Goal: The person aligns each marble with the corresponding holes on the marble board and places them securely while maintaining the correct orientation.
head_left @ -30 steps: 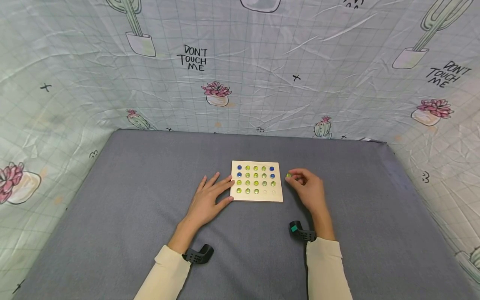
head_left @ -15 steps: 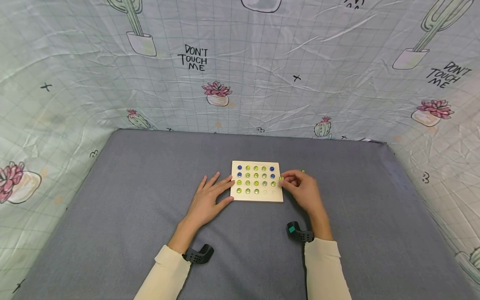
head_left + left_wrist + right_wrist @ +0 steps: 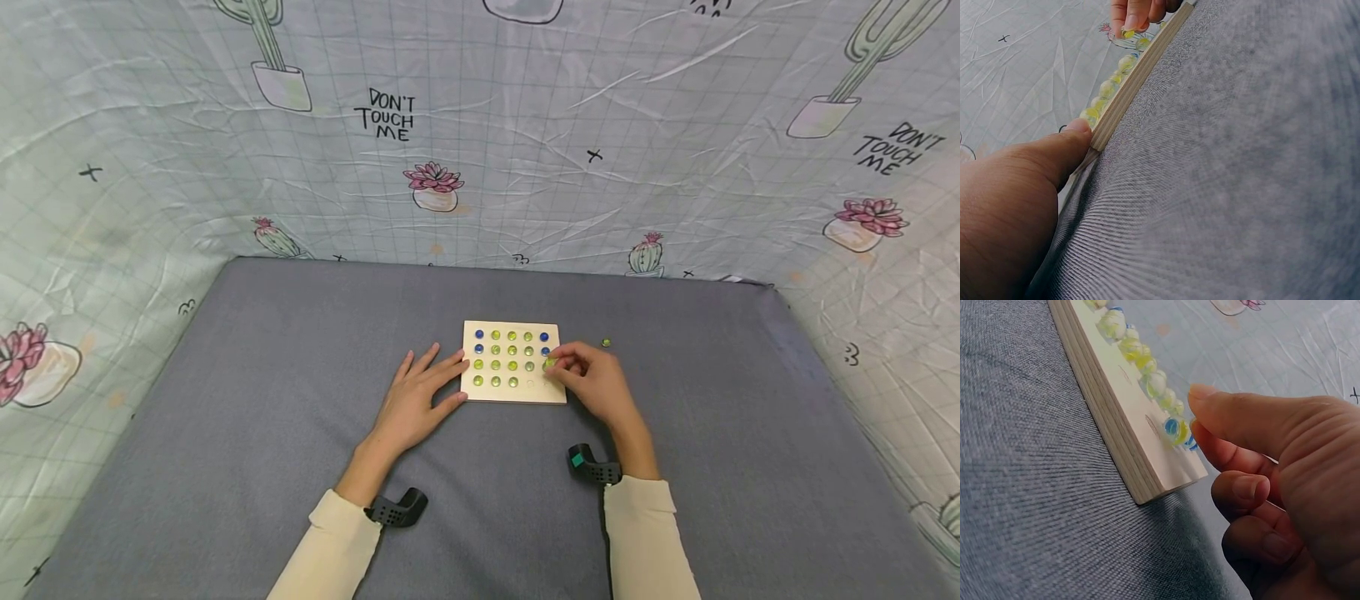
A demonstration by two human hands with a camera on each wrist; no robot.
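A square wooden board [image 3: 501,395] lies flat with rows of glass marbles in its hollows, mostly yellow-green, several blue. My left hand [image 3: 412,408] is spread at its left side, fingertips and thumb touching the edge; the left wrist view shows the thumb [image 3: 1075,134] against a corner. Over the board's right part, my right hand [image 3: 600,385] pinches a yellow-green marble [image 3: 1128,32] between thumb and forefinger. From the right wrist, the fingertips mostly hide that marble. Two bare hollows [image 3: 1152,426] show along the near row there.
One loose yellow-green marble [image 3: 606,342] lies on the grey cloth [image 3: 480,500], just right of the board and beyond my right hand. A printed curtain [image 3: 510,208] stands behind the table and along both sides.
My right hand has moved left with the marble, from beside the board to over its right part. The loose marble behind it has come into view. My left hand stays in place.
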